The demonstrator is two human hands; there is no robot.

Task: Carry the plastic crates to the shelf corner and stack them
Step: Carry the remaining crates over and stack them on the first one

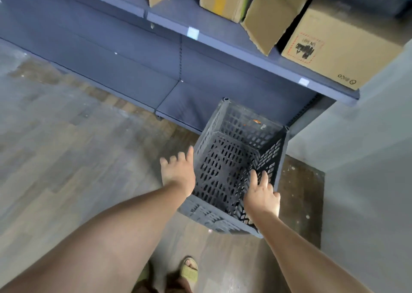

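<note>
beside the shelf (223,54), grey crate (225,167) with small scraps (256,121) inside

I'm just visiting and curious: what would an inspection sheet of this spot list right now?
Surface: wood-pattern floor, with a darker patch beside the wall.
Job's things: one dark plastic crate on the floor at the shelf corner; small scraps inside.
Clutter: cardboard boxes on the shelf above.
Hands: left hand open beside the crate's left rim; right hand open over its right wall; neither grips it.
Cables: nothing seen.
Surroundings: blue metal shelving, grey wall to the right, sandalled feet below.
</note>
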